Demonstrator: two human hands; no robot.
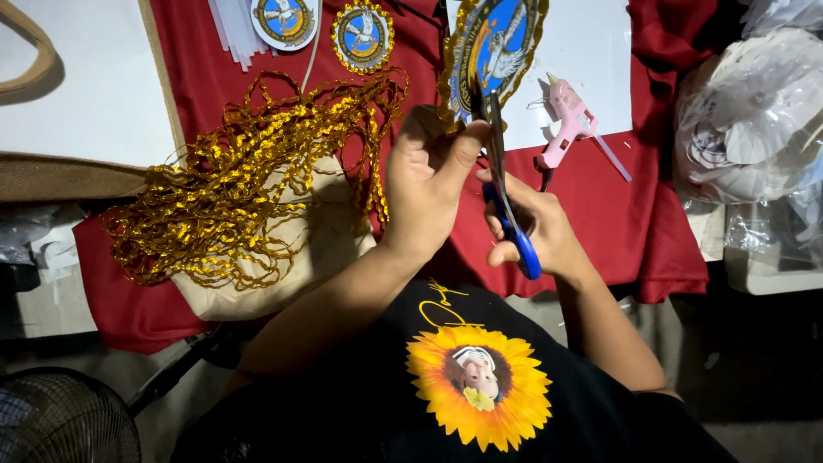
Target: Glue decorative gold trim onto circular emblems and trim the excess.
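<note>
The left hand (426, 184) pinched a gold-trimmed round badge (495, 47) above the red tabletop (617, 214); the right hand (536, 227) gripped blue-handled scissors (507, 193) at its lower edge. Two finished-looking badges (326, 26) lay beyond; loose gold trim (249, 171) remained.

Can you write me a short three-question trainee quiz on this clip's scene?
1. True or false: the right hand holds blue-handled scissors.
2. What does the left hand hold? A) the pink glue gun B) a round blue emblem with gold trim C) the clear sticks
3. Fill in: the tangled gold cord lies on a ___ cloth.

Key:
1. True.
2. B: the emblem is pinched at its lower edge; the glue gun lies on the white sheet, and the sticks lie untouched.
3. Red.
</note>
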